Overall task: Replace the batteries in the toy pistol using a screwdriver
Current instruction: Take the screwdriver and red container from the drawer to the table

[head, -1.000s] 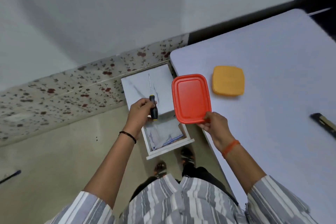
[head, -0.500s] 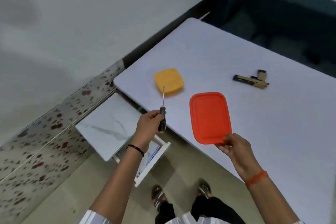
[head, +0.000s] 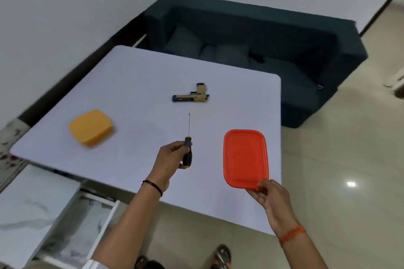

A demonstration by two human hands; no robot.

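The left hand point(head: 169, 159) grips the screwdriver point(head: 188, 142) by its handle, shaft pointing at the toy pistol point(head: 191, 95) lying toward the table's point(head: 135, 85) far edge. The right hand point(head: 270, 196) pinches a red lid point(head: 244, 158) over the near right corner.

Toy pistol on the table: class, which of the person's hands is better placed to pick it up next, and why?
Probably the right hand: it pinches only the red lid, easily set down. The left hand grips the screwdriver, needed for the toy pistol.
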